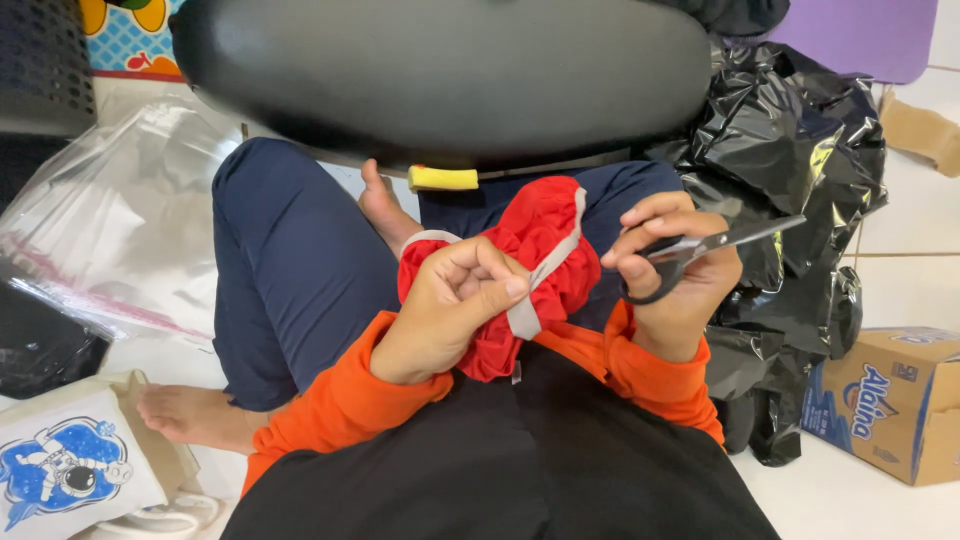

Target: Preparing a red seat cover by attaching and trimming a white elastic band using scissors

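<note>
At the far left a clear plastic bag (pixel 130 210) lies on the floor, with a white bag printed with a blue astronaut (pixel 70 475) below it near a bare foot (pixel 195 415). The person sits cross-legged in navy trousers (pixel 290 260) and orange sleeves. The left hand (pixel 450 305) is closed on a bunched red cloth (pixel 545 255) with a grey band sewn along it; its fingers (pixel 495 275) curl tight and pinch the band, so the cloth sits in the lap, just in front of a black rounded object (pixel 450 70) with a small yellow piece (pixel 443 178) at its lower edge. Touching the cloth on the other side, the right hand (pixel 675 285) grips scissors (pixel 715 248), fingers through the black handles, the blades nearly together and pointing away to the right. Behind that hand a crumpled black plastic bag (pixel 800 150) is heaped on the white tiled floor (pixel 915 225), and a cardboard box (pixel 895 400) stands at the far right.
</note>
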